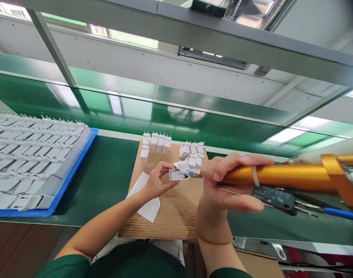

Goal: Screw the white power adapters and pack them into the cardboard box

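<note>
My left hand (157, 181) pinches a white plug adapter housing (173, 178) over the brown board (176, 216), its open side facing me. A white flap-like piece sits at the housing's upper edge; whether it is attached, I cannot tell. My right hand (222, 181) is wrapped around a gold-coloured glue dispenser (280, 178) with a small black switch (275, 197) strapped beneath it. The dispenser's pale blue nozzle (182, 172) reaches into the housing's opening. Behind, white adapters with metal pins stand in a left group (160, 143) and a right group (192, 150).
A blue tray (74, 168) packed with rows of white adapters lies at the left on the green bench (106, 173). White paper (149, 210) lies partly under my left forearm. A grey metal frame (176, 27) crosses overhead. Cables trail from the dispenser at the right.
</note>
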`<action>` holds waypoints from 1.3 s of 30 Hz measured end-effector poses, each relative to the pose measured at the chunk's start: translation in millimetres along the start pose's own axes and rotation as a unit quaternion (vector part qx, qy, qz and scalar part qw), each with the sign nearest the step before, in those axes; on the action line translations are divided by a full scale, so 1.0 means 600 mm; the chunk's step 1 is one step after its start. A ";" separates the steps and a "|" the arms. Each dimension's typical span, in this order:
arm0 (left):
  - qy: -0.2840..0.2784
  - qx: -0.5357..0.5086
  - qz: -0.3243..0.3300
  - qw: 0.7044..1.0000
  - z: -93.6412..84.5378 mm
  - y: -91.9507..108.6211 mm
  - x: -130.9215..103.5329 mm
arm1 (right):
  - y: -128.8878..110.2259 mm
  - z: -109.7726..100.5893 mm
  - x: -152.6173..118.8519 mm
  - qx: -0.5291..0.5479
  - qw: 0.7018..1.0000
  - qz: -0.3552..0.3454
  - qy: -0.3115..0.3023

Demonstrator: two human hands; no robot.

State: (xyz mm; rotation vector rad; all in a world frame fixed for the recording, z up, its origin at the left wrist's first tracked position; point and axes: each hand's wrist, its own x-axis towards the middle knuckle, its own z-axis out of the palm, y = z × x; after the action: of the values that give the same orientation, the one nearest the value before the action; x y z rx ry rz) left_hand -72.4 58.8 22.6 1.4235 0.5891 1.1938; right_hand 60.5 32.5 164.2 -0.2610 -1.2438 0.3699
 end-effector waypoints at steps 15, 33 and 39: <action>-0.180 0.041 -0.203 0.962 -0.078 -0.042 0.040 | 0.017 -0.014 -0.004 0.005 1.000 0.002 -0.007; -0.108 0.287 -0.023 0.952 0.000 -0.035 0.071 | 0.026 -0.010 -0.003 0.002 1.000 -0.024 -0.020; -0.110 0.258 -0.022 0.960 -0.007 -0.030 0.065 | 0.027 -0.016 -0.008 -0.013 1.000 -0.011 -0.019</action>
State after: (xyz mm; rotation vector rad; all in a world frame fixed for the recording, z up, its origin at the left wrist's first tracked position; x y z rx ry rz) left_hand -57.4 99.1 18.0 1.9415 0.8073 0.8606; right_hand 66.1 45.2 151.2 -0.2629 -1.2880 0.3410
